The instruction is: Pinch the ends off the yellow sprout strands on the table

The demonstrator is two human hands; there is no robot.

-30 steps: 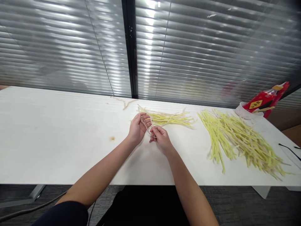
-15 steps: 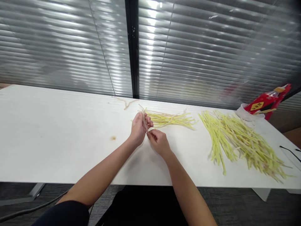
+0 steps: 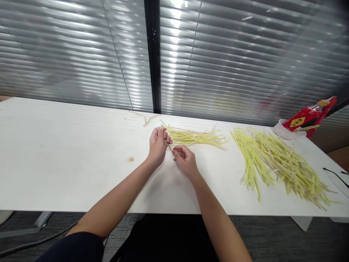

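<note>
One pale fuzzy strand [image 3: 168,146], held in the left hand [image 3: 158,146], reached the curled right hand [image 3: 186,160], grip unclear; thin yellow strands [image 3: 197,138] lay at its one o'clock.

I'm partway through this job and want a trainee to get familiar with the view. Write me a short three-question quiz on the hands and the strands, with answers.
1. Multiple choice: what does the left hand grip?
A) a red packet
B) a pale strand
C) a black cable

2. True or false: the larger pile of yellow and beige strands lies to the right of the right hand.

3. Fill the gap: the brown spot on the white table lies to the ____ of both hands.

Key: 1. B; 2. True; 3. left
</note>
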